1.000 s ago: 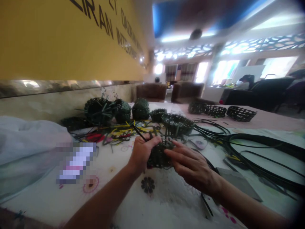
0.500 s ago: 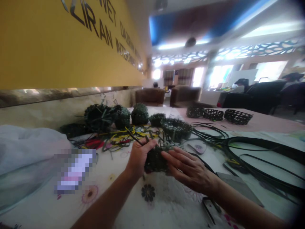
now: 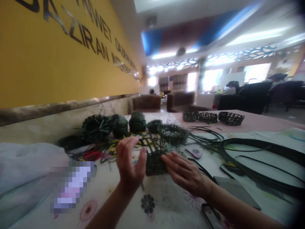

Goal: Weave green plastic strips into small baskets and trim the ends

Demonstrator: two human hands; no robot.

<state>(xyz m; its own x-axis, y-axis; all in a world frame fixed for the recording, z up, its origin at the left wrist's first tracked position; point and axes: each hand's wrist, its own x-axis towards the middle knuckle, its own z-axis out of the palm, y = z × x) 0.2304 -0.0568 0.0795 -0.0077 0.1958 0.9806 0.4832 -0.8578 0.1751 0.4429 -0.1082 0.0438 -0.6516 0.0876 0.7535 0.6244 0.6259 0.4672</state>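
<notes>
A small dark green woven basket (image 3: 156, 163) is in front of me, its loose upright strips pointing up and away from the closely woven lower part. My right hand (image 3: 184, 171) holds its right side, fingers together and pressed along the weave; the thumb is hidden. On the left, my left hand (image 3: 130, 160) is raised beside the basket with thumb and fingers apart, and I see nothing held in it. The left fingertips are near the upright strips; whether they touch one, I cannot tell.
Finished-looking woven baskets (image 3: 137, 121) and an open one (image 3: 173, 132) stand behind. More baskets (image 3: 231, 118) sit at the back right. Coiled dark strips (image 3: 222, 149) and a grey flat plate (image 3: 235, 190) lie right. A white bag (image 3: 30, 165) and a blurred-out object (image 3: 73, 187) lie left.
My left hand has let go of the basket's strips and moved left, its fingers opening. My right hand stays on the basket. The view has tilted up and turned slightly right.
</notes>
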